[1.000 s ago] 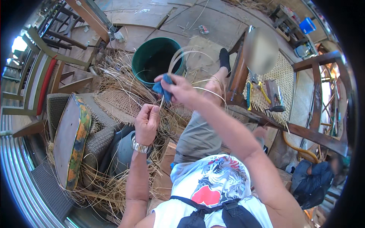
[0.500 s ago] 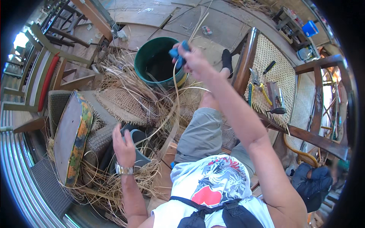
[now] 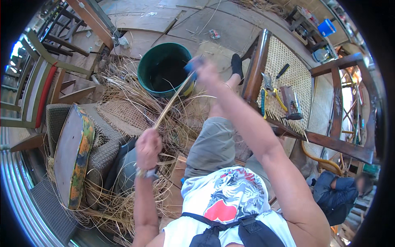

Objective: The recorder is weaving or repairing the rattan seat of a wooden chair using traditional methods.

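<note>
My left hand (image 3: 148, 147) is closed round the lower end of a pale rattan strip (image 3: 172, 102). The strip runs tight and slanting up to my right hand (image 3: 207, 75), which grips a blue piece of cloth (image 3: 194, 65) against it. Motion blurs both hands, and the fold of the cloth round the strip cannot be made out. Just beyond the strip stands a green bucket (image 3: 142, 75) with dark contents low inside. Loose rattan strips (image 3: 123, 84) lie heaped left of the bucket and beneath my left forearm.
On my right, a wooden chair with a woven cane seat (image 3: 284, 53) bears pruning shears (image 3: 268, 82), pliers (image 3: 279, 101) and a black-handled tool (image 3: 282, 71). A camouflage-edged panel (image 3: 84, 152) and a striped chair (image 3: 33, 90) stand at left. Another person (image 3: 335, 195) sits at lower right.
My left hand, open before, has moved up and closed on the strip. The strip, slack and curved before, is now straight. My right hand has come slightly lower with the blue cloth.
</note>
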`<move>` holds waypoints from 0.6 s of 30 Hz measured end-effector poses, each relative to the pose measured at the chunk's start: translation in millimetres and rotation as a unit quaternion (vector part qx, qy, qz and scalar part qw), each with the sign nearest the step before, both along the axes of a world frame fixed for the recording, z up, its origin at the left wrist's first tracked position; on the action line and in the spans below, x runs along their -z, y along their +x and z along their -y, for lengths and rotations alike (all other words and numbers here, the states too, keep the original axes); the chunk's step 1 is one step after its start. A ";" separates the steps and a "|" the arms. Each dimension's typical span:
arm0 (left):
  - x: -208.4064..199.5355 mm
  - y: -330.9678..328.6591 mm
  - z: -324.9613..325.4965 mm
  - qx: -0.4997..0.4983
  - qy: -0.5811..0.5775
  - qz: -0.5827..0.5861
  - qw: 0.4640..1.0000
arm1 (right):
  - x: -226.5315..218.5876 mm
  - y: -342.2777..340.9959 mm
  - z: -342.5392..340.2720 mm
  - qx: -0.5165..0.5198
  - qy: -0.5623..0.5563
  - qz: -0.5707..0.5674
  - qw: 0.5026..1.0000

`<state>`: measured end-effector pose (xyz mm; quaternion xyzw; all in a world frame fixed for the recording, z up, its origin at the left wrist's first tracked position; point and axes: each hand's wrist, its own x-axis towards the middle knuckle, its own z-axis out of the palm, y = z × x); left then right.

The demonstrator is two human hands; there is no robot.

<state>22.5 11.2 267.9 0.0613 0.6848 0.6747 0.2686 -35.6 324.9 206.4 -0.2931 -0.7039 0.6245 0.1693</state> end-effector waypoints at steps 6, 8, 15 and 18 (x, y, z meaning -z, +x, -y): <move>-42.7 -17.6 126.5 -0.203 0.113 -0.010 0.973 | -69.7 9.5 -104.8 0.003 -0.215 -0.142 0.966; -59.7 -25.0 102.3 -0.191 0.023 -0.011 0.981 | -85.7 24.5 -65.9 -0.147 -0.248 -0.067 0.955; -53.9 -78.4 -70.1 -0.043 0.107 0.040 0.993 | -69.8 35.8 64.1 -0.329 -0.384 -0.099 0.857; -46.0 -114.6 -92.6 -0.019 0.133 -0.003 0.991 | -93.4 27.6 83.0 -0.278 -0.353 -0.105 0.887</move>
